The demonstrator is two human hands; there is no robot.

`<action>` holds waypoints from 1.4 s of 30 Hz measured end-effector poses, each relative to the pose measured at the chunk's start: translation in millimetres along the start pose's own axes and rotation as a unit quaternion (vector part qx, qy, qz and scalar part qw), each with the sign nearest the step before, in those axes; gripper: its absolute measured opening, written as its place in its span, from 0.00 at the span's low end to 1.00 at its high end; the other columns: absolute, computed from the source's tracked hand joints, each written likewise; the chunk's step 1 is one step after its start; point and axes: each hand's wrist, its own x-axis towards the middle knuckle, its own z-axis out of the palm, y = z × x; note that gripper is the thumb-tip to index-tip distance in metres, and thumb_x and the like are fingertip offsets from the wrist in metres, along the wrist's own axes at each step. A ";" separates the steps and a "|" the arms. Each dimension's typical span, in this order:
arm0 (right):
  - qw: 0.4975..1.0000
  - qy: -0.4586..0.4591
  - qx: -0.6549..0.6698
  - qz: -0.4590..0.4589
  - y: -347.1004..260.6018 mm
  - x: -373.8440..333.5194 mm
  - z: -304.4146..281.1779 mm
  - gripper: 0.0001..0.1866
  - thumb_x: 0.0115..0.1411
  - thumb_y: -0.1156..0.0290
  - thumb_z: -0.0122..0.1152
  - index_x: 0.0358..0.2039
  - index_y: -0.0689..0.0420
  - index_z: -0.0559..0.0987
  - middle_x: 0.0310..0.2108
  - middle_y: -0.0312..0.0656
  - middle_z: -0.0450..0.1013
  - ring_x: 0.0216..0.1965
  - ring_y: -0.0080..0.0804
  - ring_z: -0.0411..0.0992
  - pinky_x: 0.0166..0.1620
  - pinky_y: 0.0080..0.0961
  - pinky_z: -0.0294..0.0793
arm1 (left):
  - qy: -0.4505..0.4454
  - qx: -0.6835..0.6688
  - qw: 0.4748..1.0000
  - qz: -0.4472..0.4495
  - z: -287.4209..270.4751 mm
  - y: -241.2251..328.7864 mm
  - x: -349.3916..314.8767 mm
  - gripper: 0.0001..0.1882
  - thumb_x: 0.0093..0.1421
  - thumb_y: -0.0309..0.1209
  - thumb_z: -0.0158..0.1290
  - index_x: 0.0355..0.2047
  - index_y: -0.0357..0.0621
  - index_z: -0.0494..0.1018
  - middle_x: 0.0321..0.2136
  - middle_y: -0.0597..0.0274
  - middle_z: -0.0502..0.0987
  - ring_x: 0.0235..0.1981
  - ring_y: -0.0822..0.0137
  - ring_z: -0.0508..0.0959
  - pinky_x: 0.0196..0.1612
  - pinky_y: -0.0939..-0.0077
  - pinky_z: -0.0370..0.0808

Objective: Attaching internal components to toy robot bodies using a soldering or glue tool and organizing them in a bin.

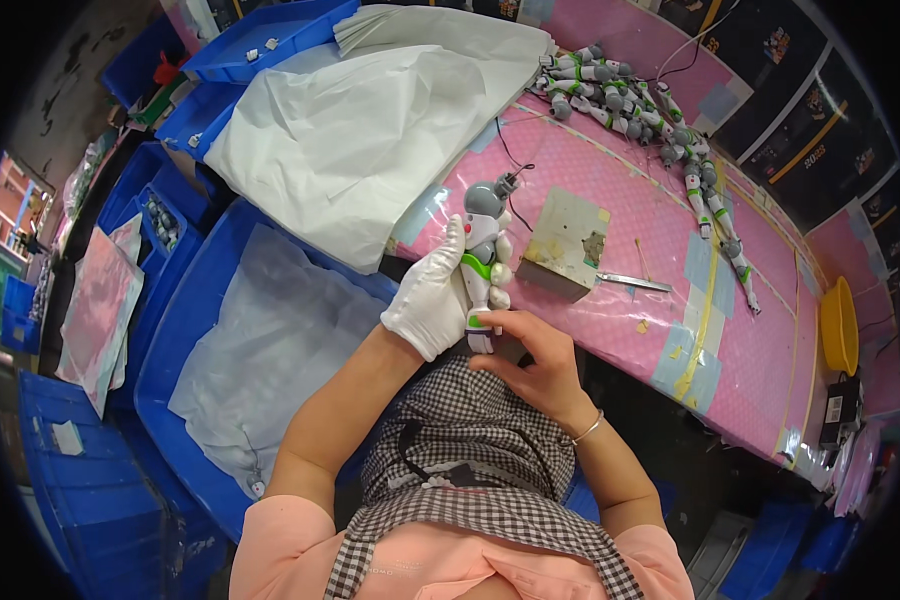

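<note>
My left hand (433, 298), in a white glove, wraps round a toy figure's limb (478, 262) in white, grey and bright green. The limb is held lengthwise in front of me, its grey rounded end (484, 200) pointing away, with dark thin wires sticking out of the tip. A small red spot shows on its side. At the near end, my bare right hand (540, 362) has its index finger and thumb on the white tip (480, 338), closed about it. The gloved fingertips show on the limb's right side.
A metal block (565, 245) stands on the pink covered table (620, 335), with tweezers (634, 282) beside it. Several similar limbs (610, 95) are heaped at the far right. White sheeting (360, 120) lies at the back left; a lined blue bin (160, 400) stands at my left, a yellow basin (840, 325) far right.
</note>
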 end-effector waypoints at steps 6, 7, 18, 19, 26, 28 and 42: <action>0.992 0.045 -0.104 -0.055 14.7 -18.2 0.3 0.23 0.45 0.82 0.64 0.44 0.56 0.75 0.34 0.45 0.76 0.31 0.35 0.76 0.35 0.25 0.76 | 0.066 -0.044 0.997 -0.020 -4.0 -14.5 2.9 0.24 0.63 0.47 0.41 0.50 0.42 0.63 0.31 0.64 0.69 0.26 0.73 0.67 0.31 0.77 0.66; 0.989 0.044 -0.113 -0.083 20.3 -19.9 -1.6 0.24 0.46 0.82 0.63 0.47 0.56 0.74 0.34 0.44 0.76 0.31 0.30 0.76 0.34 0.23 0.76 | 0.069 -0.055 0.996 -0.031 -4.9 -15.1 1.6 0.23 0.63 0.46 0.42 0.49 0.42 0.63 0.32 0.63 0.70 0.28 0.71 0.68 0.32 0.76 0.67; 0.933 -0.081 0.273 0.221 33.6 -26.2 -28.0 0.24 0.48 0.80 0.66 0.47 0.64 0.72 0.38 0.42 0.74 0.36 0.24 0.74 0.40 0.20 0.76 | 0.108 -0.064 0.992 0.025 -13.9 -24.7 4.4 0.17 0.64 0.40 0.42 0.44 0.38 0.64 0.35 0.58 0.71 0.33 0.65 0.71 0.38 0.69 0.71; 0.943 -0.064 0.256 0.204 34.3 -28.6 -28.0 0.22 0.48 0.81 0.65 0.46 0.64 0.72 0.38 0.42 0.74 0.36 0.24 0.74 0.40 0.20 0.75 | 0.099 -0.062 0.993 0.008 -11.8 -26.0 6.4 0.18 0.64 0.42 0.41 0.43 0.38 0.65 0.33 0.60 0.70 0.30 0.67 0.69 0.35 0.72 0.69; 0.997 0.026 0.062 0.029 39.5 -37.0 -19.1 0.18 0.45 0.79 0.67 0.39 0.60 0.78 0.34 0.42 0.77 0.31 0.25 0.76 0.34 0.18 0.75 | 0.061 -0.107 0.992 -0.032 -7.9 -32.6 4.9 0.20 0.64 0.44 0.40 0.44 0.40 0.65 0.33 0.60 0.71 0.29 0.67 0.69 0.34 0.73 0.69; 0.989 0.039 0.122 0.068 48.6 -44.0 -16.4 0.17 0.45 0.78 0.67 0.39 0.59 0.78 0.32 0.41 0.77 0.31 0.24 0.76 0.33 0.18 0.75 | 0.116 0.005 0.993 0.021 -4.6 -37.6 7.3 0.21 0.64 0.45 0.40 0.46 0.41 0.65 0.33 0.61 0.72 0.29 0.68 0.70 0.33 0.73 0.69; 0.830 0.208 0.366 0.366 58.5 12.0 -111.6 0.15 0.59 0.68 0.54 0.43 0.62 0.75 0.33 0.41 0.76 0.18 0.21 0.71 0.21 0.15 0.72 | 0.143 0.473 0.862 -0.109 -3.9 -63.5 -4.1 0.20 0.61 0.38 0.50 0.47 0.39 0.64 0.31 0.66 0.73 0.25 0.78 0.71 0.27 0.85 0.68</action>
